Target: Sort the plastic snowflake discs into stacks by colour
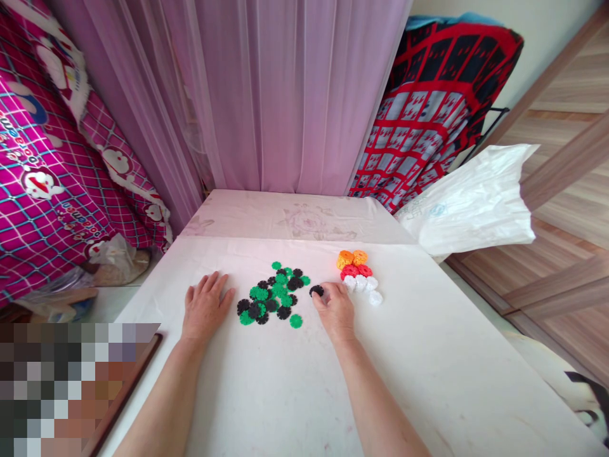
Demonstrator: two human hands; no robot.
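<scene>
Between my hands lies a loose pile of green notched discs point(283, 298) mixed with black notched discs point(283, 312). My right hand point(337, 311), on the right of the pile, pinches black notched discs point(316, 291) between thumb and fingers; how many is hard to tell. My left hand point(207, 304) rests flat on the table left of the pile, fingers apart, holding nothing. Just beyond my right hand sit grouped discs: orange discs point(345, 259) at the back, red discs point(356, 271) in the middle and white discs point(371, 284) in front. One white disc point(375, 298) lies slightly apart.
The white table point(266, 393) reaches a purple curtain point(280, 95) at the back. A white plastic bag point(480, 203) hangs at the right edge. Pink patterned cloth point(61, 146) is on the left, and a blurred-out dark-edged object point(126, 390) at lower left.
</scene>
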